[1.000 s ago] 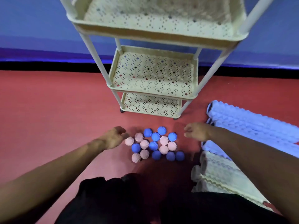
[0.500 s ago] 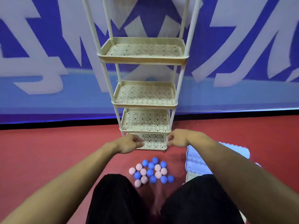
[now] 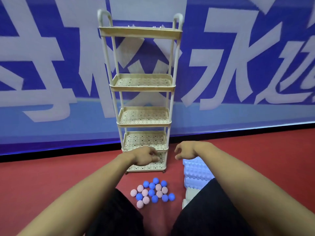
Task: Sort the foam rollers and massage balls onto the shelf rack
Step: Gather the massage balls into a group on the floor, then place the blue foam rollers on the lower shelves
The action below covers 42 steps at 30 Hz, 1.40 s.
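A tall cream shelf rack (image 3: 144, 122) with several perforated tiers stands against the wall. On the red floor in front of it lies a cluster of spiky pink and blue massage balls (image 3: 151, 192). Ridged pale blue foam rollers (image 3: 196, 171) lie to the right of the balls, with a cream roller (image 3: 186, 200) partly hidden behind my right leg. My left hand (image 3: 144, 156) hovers in front of the lowest tier, fingers curled in, holding nothing. My right hand (image 3: 185, 150) hangs beside the rack above the rollers, fingers loosely apart and empty.
A blue wall banner (image 3: 51, 74) with large white characters runs behind the rack. Red floor (image 3: 51, 176) spreads to the left and right. My legs in black shorts (image 3: 119, 215) fill the lower middle, close to the balls.
Both hands have lifted away from the balls to the height of the rack's lowest tiers. The view has tilted up, so the whole rack now shows. The balls have not moved.
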### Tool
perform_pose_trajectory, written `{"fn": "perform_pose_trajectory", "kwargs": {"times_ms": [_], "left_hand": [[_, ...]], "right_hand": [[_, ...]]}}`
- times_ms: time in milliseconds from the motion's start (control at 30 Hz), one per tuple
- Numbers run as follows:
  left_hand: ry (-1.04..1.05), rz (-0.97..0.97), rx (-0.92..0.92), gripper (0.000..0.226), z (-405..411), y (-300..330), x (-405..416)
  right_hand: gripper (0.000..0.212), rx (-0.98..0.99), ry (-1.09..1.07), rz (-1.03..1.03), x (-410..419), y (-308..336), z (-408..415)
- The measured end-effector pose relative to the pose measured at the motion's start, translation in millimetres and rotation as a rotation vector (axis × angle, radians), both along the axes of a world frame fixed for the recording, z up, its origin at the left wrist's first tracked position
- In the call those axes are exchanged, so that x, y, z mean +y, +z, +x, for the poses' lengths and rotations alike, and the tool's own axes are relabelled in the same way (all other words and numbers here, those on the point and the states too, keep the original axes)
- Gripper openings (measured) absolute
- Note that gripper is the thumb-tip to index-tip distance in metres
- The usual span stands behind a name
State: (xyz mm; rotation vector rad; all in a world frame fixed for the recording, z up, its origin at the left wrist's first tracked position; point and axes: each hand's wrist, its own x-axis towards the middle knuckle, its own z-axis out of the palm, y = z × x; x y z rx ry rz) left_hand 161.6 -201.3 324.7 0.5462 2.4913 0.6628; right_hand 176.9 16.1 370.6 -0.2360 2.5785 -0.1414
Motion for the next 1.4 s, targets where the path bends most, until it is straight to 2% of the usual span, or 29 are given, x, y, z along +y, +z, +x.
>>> {"fn": "perform_pose_trajectory", "kwargs": {"times_ms": [167,700,933,1200,1400], "left_hand": [[-0.036,0.079,0.006,0.048,6,5,4],[-0.117,0.101,0.018,0.057,-2,-29,28],[-0.117,0.088,0.037,0.056,-7,-53,60],[-0.053,0.03,0.067,0.062,-3,-87,130],[0.08,0.064,-0.073,0.061,-18,-144,183]], "right_hand": [[0.052,0.015,-0.012,0.045,3,8,10],[0.052,-0.025,-0.136,0.077,33,-18,26],[0.054,-0.068,-0.259,0.055,92,-46,37],[0.059,-0.034,-0.372,-0.075,179,-99,44],[0.057,-0.06,-0.399,-0.108,234,-153,31]]}}
